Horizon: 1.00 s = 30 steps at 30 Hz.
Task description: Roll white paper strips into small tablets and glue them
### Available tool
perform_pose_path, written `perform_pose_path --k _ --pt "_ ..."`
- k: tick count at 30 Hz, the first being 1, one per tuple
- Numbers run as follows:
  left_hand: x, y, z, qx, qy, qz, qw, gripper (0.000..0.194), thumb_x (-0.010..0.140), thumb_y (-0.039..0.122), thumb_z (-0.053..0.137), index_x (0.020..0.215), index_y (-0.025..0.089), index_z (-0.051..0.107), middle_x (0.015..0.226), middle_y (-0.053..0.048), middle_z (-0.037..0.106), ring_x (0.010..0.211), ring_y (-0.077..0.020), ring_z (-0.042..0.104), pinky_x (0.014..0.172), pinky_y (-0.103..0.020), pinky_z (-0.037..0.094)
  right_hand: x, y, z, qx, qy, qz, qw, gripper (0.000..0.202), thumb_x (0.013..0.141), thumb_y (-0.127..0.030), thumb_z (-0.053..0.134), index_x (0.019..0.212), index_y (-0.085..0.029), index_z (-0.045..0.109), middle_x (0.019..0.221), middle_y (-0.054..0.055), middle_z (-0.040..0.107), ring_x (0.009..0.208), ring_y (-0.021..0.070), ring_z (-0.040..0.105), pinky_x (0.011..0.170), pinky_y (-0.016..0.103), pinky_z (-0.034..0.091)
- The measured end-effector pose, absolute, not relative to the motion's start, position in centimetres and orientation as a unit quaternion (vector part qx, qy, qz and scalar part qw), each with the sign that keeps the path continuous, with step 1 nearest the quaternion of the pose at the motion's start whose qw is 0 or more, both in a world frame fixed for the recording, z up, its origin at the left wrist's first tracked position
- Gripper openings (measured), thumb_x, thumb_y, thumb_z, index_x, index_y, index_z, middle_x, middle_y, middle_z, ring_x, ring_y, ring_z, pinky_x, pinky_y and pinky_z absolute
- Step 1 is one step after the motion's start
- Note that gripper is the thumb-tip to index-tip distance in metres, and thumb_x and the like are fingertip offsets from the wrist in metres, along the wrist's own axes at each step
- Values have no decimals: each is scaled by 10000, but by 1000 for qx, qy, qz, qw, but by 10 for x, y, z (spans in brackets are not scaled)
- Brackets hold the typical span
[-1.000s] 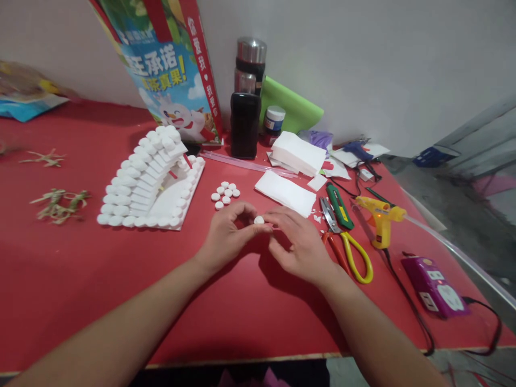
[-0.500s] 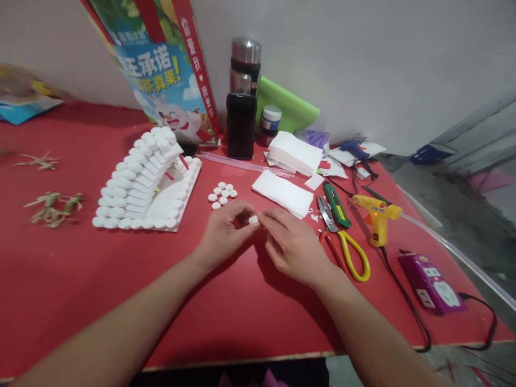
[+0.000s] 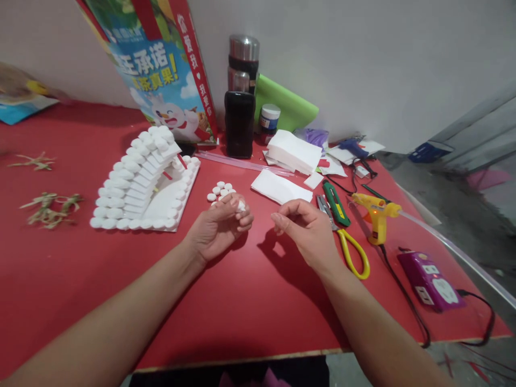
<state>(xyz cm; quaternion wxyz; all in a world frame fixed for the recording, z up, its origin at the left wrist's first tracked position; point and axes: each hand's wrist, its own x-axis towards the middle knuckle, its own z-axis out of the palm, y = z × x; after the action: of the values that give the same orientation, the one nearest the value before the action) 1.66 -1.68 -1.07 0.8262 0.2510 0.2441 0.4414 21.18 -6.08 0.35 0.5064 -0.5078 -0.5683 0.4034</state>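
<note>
My left hand (image 3: 217, 228) pinches a small white round piece (image 3: 241, 206) between thumb and fingers, palm turned partly up. Just behind it on the red table lies a group of similar white round pieces (image 3: 220, 189), partly hidden by the fingers. My right hand (image 3: 302, 228) hovers apart from it, thumb and fingertips drawn together; whether they hold anything is too small to tell. Yellow-and-red-handled scissors (image 3: 355, 255) lie beside the right hand, partly covered by it. Left of my hands stands a white model (image 3: 141, 180) with stairs and an edging of round white pieces.
A yellow hot glue gun (image 3: 378, 217) with a long clear stick stands on the right, its cord near a purple power box (image 3: 431, 282). A green utility knife (image 3: 336, 203), white sheets (image 3: 280, 186), a black phone (image 3: 239, 124) and raffia bits (image 3: 52, 209) lie around.
My hands have separated. The left has drawn left and turned palm up with the white piece; the right has moved right, away from it.
</note>
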Motion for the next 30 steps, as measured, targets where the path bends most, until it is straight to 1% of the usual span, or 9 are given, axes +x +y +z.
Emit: perform_pose_path --k 2,6,9,14,17,20,23,26,30 --pt "16 -19 -9 229 210 426 850 337 698 251 895 751 168 572 649 31 430 589 -83 439 521 -199 353 211 -62 4 -511 -565 406 505 219 857 -361 794 758 -206 675 654 -13 666 599 136 628 596 268 518" --pt "15 -21 -7 217 180 410 867 303 684 246 900 792 170 628 610 44 370 542 -78 381 483 -205 303 209 -64 6 -487 -593 408 494 167 899 -308 748 771 -206 714 735 10 723 687 155 677 663 284 547" --pt "16 -22 -8 234 186 408 862 322 660 278 913 801 187 638 586 47 366 522 -87 367 475 -229 296 206 -66 6 -473 -612 407 486 160 935 -282 699 795 -206 720 774 17 743 733 160 699 713 295 570" --pt "19 -24 -12 273 211 415 842 339 687 311 915 803 197 618 608 37 468 544 -97 432 553 -258 408 196 -67 2 -440 -587 445 513 128 976 -301 647 1028 -213 724 891 29 760 780 154 722 758 314 604" --pt "21 -24 -14 286 229 417 832 354 683 312 934 855 199 646 614 36 519 571 -97 481 589 -241 439 192 -68 0 -428 -568 487 507 173 968 -331 654 1086 -212 695 950 49 768 816 168 742 739 321 617" --pt "23 -24 -15 300 251 421 818 376 654 298 957 863 197 662 637 28 571 589 -100 524 583 -227 458 190 -68 -1 -431 -566 498 496 180 955 -332 656 1089 -214 679 902 39 760 797 169 744 719 318 624" --pt "23 -23 -16 308 264 436 804 390 634 287 969 861 191 667 701 22 626 590 -89 554 603 -225 492 190 -69 -2 -443 -577 471 499 161 927 -295 666 1064 -211 680 903 32 735 781 154 725 728 309 620" --pt "22 -23 -18 325 266 446 790 360 672 294 947 867 191 663 717 25 640 576 -84 568 607 -224 504 189 -71 0 -448 -607 427 499 133 901 -244 675 1030 -210 683 907 24 704 796 145 704 736 291 604" --pt "20 -24 -17 379 269 432 773 296 743 301 898 888 199 661 715 14 660 596 -113 615 602 -235 514 190 -72 3 -479 -648 361 469 75 900 -254 704 959 -220 671 887 17 669 772 138 660 681 266 573"
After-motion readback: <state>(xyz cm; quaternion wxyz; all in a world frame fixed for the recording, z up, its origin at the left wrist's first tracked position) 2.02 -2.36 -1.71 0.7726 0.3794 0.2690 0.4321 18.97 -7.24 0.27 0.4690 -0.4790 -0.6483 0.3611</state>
